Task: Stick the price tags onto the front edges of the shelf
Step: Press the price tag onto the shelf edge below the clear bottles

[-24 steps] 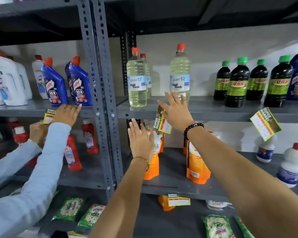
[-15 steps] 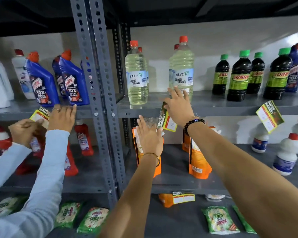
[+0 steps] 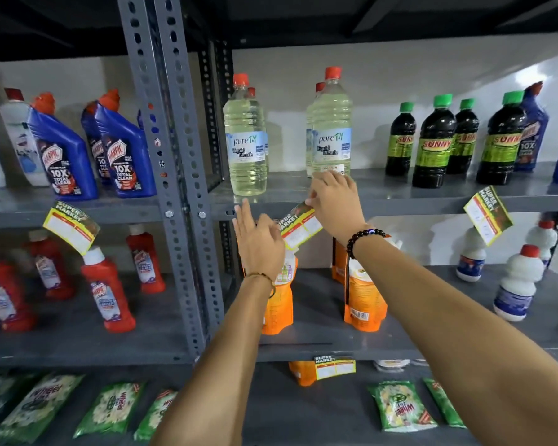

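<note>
The right hand (image 3: 334, 201) pressed a tilted yellow-and-green paper price tag (image 3: 300, 225) against the front edge of the grey metal shelf (image 3: 432, 201), fingers curled over its upper corner, below a clear liquid bleach bottle (image 3: 331, 123). The left hand (image 3: 258, 243) hovered just left of it, fingers spread, gripping nothing.

One wide-angle head-worn camera is giving the only view, so nothing is being shared with a second view. It is facing forward and slightly down at a grey slotted-steel shelf rack (image 3: 187, 188), standing close, within arm's reach. Both bare forearms are entering from the bottom edge and reaching away toward the middle shelf's front edge. Three shelf levels are filling the frame, the wide lens bending the rack's lines outward at left and right.
</note>
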A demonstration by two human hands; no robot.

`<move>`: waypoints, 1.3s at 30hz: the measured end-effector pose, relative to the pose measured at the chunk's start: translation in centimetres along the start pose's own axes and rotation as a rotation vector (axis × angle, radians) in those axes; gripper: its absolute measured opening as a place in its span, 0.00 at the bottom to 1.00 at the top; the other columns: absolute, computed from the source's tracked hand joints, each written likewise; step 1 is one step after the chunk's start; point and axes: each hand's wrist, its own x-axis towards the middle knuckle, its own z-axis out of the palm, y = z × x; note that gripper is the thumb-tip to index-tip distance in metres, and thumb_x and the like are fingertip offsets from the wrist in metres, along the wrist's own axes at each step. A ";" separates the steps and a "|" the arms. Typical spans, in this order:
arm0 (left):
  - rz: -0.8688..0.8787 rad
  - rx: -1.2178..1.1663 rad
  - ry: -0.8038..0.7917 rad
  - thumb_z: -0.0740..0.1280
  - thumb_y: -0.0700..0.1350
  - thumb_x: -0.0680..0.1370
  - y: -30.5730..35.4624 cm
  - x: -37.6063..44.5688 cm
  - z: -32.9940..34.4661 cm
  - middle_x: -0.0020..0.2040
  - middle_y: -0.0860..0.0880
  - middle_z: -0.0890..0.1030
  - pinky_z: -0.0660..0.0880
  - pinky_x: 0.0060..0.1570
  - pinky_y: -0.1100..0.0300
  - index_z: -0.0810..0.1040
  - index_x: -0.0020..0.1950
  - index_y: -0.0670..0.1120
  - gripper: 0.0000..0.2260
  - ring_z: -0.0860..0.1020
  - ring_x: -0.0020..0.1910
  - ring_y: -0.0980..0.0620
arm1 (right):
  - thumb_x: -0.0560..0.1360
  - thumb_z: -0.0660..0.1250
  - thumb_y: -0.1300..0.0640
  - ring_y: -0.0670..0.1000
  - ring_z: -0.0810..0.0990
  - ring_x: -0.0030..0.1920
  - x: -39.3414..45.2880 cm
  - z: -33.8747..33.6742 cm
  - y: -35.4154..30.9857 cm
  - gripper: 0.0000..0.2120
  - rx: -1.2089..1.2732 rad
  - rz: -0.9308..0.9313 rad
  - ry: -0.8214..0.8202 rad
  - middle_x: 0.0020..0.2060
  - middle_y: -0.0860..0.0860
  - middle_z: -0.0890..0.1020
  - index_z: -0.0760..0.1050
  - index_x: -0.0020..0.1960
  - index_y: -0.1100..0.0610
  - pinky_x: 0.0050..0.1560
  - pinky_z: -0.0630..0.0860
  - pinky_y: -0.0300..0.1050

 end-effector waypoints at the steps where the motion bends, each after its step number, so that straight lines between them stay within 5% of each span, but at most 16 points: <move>1: 0.041 0.019 -0.018 0.61 0.36 0.77 -0.5 0.4 -0.4 0.76 0.38 0.58 0.45 0.76 0.48 0.75 0.41 0.38 0.06 0.50 0.77 0.39 | 0.75 0.64 0.60 0.58 0.71 0.65 -0.3 0.1 0.2 0.06 0.045 0.013 0.002 0.59 0.57 0.77 0.77 0.50 0.61 0.69 0.62 0.56; 5: 0.142 0.096 -0.177 0.63 0.38 0.78 -2.0 2.6 -1.5 0.76 0.41 0.60 0.47 0.75 0.51 0.76 0.41 0.40 0.07 0.52 0.77 0.42 | 0.74 0.66 0.61 0.58 0.75 0.55 -1.3 0.8 0.2 0.04 0.221 0.077 -0.021 0.50 0.57 0.80 0.76 0.44 0.62 0.65 0.66 0.54; 7: 0.148 0.123 -0.268 0.63 0.41 0.78 -2.3 3.6 -1.9 0.76 0.43 0.62 0.56 0.73 0.52 0.76 0.42 0.41 0.06 0.54 0.77 0.44 | 0.74 0.66 0.61 0.58 0.76 0.52 -1.8 1.4 0.2 0.04 0.259 0.113 -0.021 0.48 0.57 0.81 0.76 0.43 0.63 0.63 0.67 0.52; 11: 0.172 0.183 -0.287 0.63 0.42 0.78 -2.5 4.6 -2.1 0.67 0.47 0.72 0.72 0.57 0.52 0.75 0.42 0.43 0.06 0.67 0.69 0.47 | 0.74 0.66 0.63 0.58 0.75 0.49 -2.0 2.1 0.1 0.04 0.266 0.148 0.022 0.45 0.57 0.82 0.77 0.41 0.63 0.60 0.66 0.50; 16: 0.184 0.223 -0.218 0.60 0.45 0.79 -1.5 5.7 -2.2 0.48 0.47 0.78 0.68 0.39 0.56 0.73 0.43 0.45 0.07 0.73 0.52 0.47 | 0.75 0.66 0.62 0.60 0.76 0.48 -1.5 2.0 -0.2 0.05 0.320 0.235 0.047 0.43 0.59 0.82 0.76 0.42 0.64 0.58 0.67 0.51; 27: 0.140 0.311 -0.200 0.62 0.46 0.78 -0.2 6.7 -2.2 0.49 0.44 0.79 0.68 0.40 0.53 0.73 0.49 0.43 0.06 0.75 0.52 0.44 | 0.75 0.64 0.58 0.60 0.78 0.49 -0.4 2.1 -0.8 0.07 0.246 0.324 0.073 0.45 0.57 0.82 0.74 0.45 0.62 0.58 0.69 0.53; 34: 0.051 0.344 -0.223 0.67 0.62 0.72 0.3 6.8 -2.0 0.53 0.44 0.79 0.74 0.47 0.49 0.69 0.56 0.43 0.26 0.76 0.55 0.43 | 0.71 0.69 0.43 0.58 0.77 0.47 -0.4 2.1 -1.3 0.21 0.192 0.332 0.066 0.44 0.56 0.81 0.68 0.49 0.60 0.56 0.69 0.54; 39: 0.043 0.368 -0.178 0.67 0.62 0.71 0.5 7.0 -1.4 0.52 0.43 0.79 0.73 0.45 0.49 0.68 0.56 0.43 0.26 0.75 0.54 0.42 | 0.72 0.66 0.42 0.60 0.76 0.52 0.0 2.3 -1.5 0.23 0.111 0.336 0.056 0.51 0.57 0.80 0.68 0.54 0.60 0.56 0.69 0.55</move>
